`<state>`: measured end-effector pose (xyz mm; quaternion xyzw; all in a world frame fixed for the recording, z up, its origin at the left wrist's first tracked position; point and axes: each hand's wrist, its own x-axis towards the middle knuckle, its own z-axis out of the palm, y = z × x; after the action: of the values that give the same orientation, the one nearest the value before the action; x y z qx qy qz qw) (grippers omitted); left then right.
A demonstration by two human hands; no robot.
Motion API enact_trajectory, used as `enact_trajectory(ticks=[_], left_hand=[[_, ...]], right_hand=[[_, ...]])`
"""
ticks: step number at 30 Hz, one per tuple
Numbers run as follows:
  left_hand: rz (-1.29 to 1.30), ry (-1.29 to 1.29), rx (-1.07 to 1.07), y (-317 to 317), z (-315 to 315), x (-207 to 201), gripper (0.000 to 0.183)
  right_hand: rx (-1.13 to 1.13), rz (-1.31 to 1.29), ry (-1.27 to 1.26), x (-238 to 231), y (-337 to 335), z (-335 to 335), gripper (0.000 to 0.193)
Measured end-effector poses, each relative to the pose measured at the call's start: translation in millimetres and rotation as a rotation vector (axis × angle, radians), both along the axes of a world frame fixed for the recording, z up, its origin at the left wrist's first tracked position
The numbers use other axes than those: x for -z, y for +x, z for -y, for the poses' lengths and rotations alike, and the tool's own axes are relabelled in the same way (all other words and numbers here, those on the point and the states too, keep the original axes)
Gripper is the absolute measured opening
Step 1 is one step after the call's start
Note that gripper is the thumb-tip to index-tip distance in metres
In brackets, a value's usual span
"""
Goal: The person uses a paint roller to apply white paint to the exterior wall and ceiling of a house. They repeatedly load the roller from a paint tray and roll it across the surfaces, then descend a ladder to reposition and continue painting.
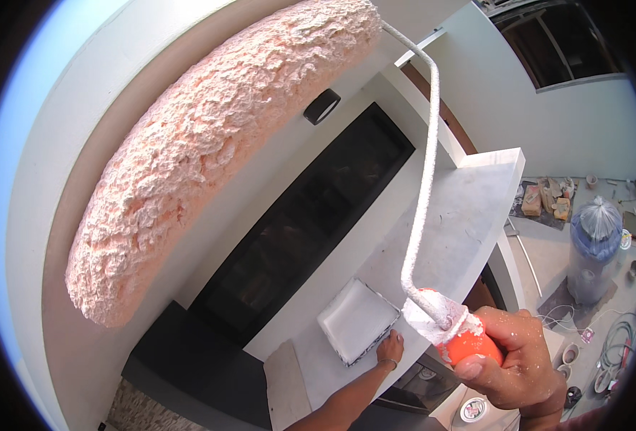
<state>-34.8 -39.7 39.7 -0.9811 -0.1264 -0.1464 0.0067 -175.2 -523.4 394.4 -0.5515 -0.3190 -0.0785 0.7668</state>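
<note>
My right hand [515,359] is closed round the orange, paint-crusted handle of a paint roller [221,154]. Its thick, fluffy pinkish-white sleeve fills the upper left, close to the camera, and a bent wire frame joins sleeve to handle. Lower down, my left hand [390,350] has its fingers curled on the near right edge of a paint tray [357,316]. White paint coats the inside of the tray, and dark smears mark its rim. The tray rests on a pale ledge [447,223]; whether the roller touches the wall above is hard to tell.
A long dark window [296,230] and a small black wall lamp [321,107] lie behind the roller. Below right, the floor holds a plastic-wrapped blue container [594,244], sponges and rags [548,197], a coiled hose [617,345] and a white bucket [474,410].
</note>
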Motion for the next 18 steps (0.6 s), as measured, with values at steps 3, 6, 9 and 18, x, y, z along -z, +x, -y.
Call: enact_trajectory(ticks=[3,6,9,18], left_hand=[[-0.046,-0.016,-0.017,-2.7,4.0,-1.2,0.024],[-0.049,0.016,0.035,-8.5,5.2,-0.5,0.027],[-0.100,0.011,0.028,-14.1,4.4,-0.3,0.038],[-0.399,-0.141,-0.215,-34.2,29.4,-41.0,0.055]], right_hand=[[-0.104,0.008,0.078,-2.3,6.6,-7.9,0.052],[-0.131,0.012,0.033,-2.5,11.1,-7.5,0.053],[-0.140,-0.002,0.039,-1.7,11.0,-4.0,0.057],[-0.098,-0.003,0.026,-2.6,17.9,-12.9,0.052]])
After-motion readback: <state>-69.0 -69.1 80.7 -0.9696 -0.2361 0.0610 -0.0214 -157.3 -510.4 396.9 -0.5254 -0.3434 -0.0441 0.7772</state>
